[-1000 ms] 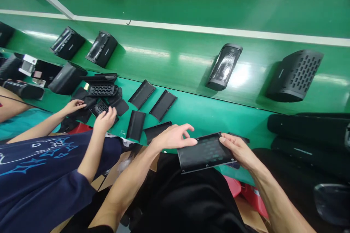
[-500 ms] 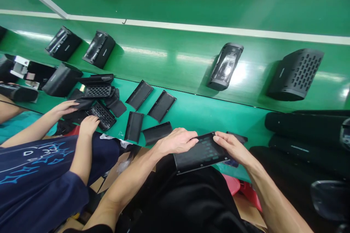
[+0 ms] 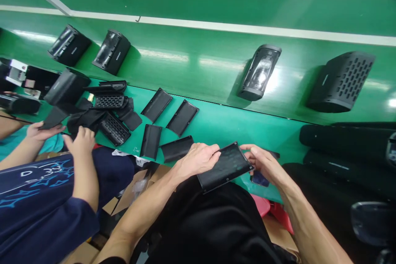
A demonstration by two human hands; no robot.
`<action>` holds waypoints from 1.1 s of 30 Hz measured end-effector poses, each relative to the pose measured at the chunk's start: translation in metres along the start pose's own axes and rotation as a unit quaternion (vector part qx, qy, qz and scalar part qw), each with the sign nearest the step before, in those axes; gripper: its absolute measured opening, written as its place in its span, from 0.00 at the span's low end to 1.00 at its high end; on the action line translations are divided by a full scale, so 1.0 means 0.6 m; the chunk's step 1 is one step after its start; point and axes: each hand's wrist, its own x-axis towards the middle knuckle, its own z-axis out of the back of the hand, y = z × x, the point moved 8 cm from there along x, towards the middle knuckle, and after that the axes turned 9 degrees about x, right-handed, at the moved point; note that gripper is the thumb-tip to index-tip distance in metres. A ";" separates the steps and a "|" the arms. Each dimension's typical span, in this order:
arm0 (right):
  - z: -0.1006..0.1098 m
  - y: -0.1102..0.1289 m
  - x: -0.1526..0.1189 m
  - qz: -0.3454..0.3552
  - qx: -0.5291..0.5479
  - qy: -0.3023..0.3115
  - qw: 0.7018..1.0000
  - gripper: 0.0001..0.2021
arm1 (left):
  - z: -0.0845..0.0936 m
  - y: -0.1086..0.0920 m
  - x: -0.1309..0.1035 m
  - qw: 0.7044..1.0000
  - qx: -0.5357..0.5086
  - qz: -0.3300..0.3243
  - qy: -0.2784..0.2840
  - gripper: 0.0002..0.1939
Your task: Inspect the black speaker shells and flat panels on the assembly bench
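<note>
A black, slightly curved speaker grille (image 3: 227,168), with small pegs along its edges, is tilted above my lap at the bench edge. My left hand (image 3: 201,159) grips its left end, thumb on top and fingers bent. My right hand (image 3: 262,161) is at the grille's right end, its bent fingertips against the edge; part of the fingers is hidden. Below that hand lies a small dark blue object (image 3: 260,179) that I cannot make out. Left of my left hand, a similar black panel (image 3: 177,149) lies on the green bench (image 3: 229,126).
Several more black panels (image 3: 156,105) lie to the left. At far left a co-worker's hands (image 3: 81,140) handle dark pieces beside slotted grilles (image 3: 115,128). Beyond the bench stand speakers, including one with a clear front (image 3: 260,73) and one slotted (image 3: 342,82). Dark speakers (image 3: 340,165) crowd the right.
The grille has tilted, its right end turning, and my right thumb has come off its top face as the fingers shift to the edge. The co-worker's hands moved left, lifting a dark piece.
</note>
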 end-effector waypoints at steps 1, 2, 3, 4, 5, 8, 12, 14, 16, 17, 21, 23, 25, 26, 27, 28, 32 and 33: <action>0.003 -0.008 -0.005 -0.008 0.009 -0.003 1.000 0.30 | -0.001 0.002 -0.001 1.000 0.007 0.011 -0.009 0.16; 0.003 -0.015 -0.009 -0.014 0.009 -0.006 1.000 0.30 | -0.002 0.004 -0.002 1.000 0.014 0.021 -0.015 0.16; 0.002 -0.022 -0.012 -0.018 0.005 -0.012 1.000 0.30 | -0.004 0.005 -0.003 0.999 0.019 0.028 -0.019 0.16; -0.001 -0.027 -0.014 -0.018 -0.005 -0.023 1.000 0.29 | -0.005 0.005 -0.004 0.999 0.022 0.034 -0.020 0.16; -0.005 -0.030 -0.014 -0.014 -0.020 -0.038 0.999 0.28 | -0.005 0.005 -0.004 0.999 0.023 0.039 -0.020 0.16; -0.016 -0.031 -0.006 0.011 -0.064 -0.080 0.995 0.25 | -0.003 0.004 -0.004 0.998 0.015 0.052 -0.024 0.15; -0.019 -0.021 0.007 0.031 -0.093 -0.097 0.990 0.23 | 0.006 0.004 -0.005 0.997 -0.032 0.060 -0.034 0.13; -0.016 -0.015 0.008 0.028 -0.117 -0.097 0.988 0.21 | 0.007 0.006 -0.005 0.995 -0.067 0.066 -0.027 0.13; -0.013 -0.010 0.010 0.012 -0.159 -0.091 0.983 0.18 | 0.003 0.011 -0.002 0.992 -0.099 0.074 -0.012 0.12; -0.012 -0.008 0.013 0.001 -0.182 -0.087 0.979 0.16 | -0.001 0.014 0.001 0.991 -0.113 0.076 -0.003 0.11; -0.009 0.002 0.046 -0.047 -0.251 -0.082 0.963 0.09 | -0.030 0.028 0.025 0.985 -0.147 0.085 0.030 0.08; -0.009 0.013 0.076 -0.065 -0.281 -0.077 0.954 0.05 | -0.052 0.038 0.038 0.979 -0.173 0.105 0.036 0.08; -0.013 0.027 0.107 -0.082 -0.319 -0.065 0.942 0.04 | -0.073 0.049 0.046 0.967 -0.213 0.133 0.035 0.09; -0.017 0.034 0.120 -0.090 -0.338 -0.055 0.935 0.04 | -0.082 0.054 0.047 0.961 -0.231 0.146 0.032 0.10; -0.023 0.042 0.132 -0.095 -0.356 -0.041 0.929 0.04 | -0.089 0.058 0.047 0.954 -0.252 0.159 0.030 0.11; -0.030 0.050 0.139 -0.098 -0.372 -0.024 0.923 0.04 | -0.095 0.061 0.044 0.945 -0.277 0.169 0.028 0.13; -0.066 0.089 0.140 -0.079 -0.413 0.062 0.905 0.03 | -0.102 0.058 0.026 0.898 -0.397 0.181 0.056 0.25; -0.074 0.099 0.135 -0.071 -0.418 0.079 0.902 0.04 | -0.100 0.053 0.022 0.891 -0.414 0.175 0.066 0.27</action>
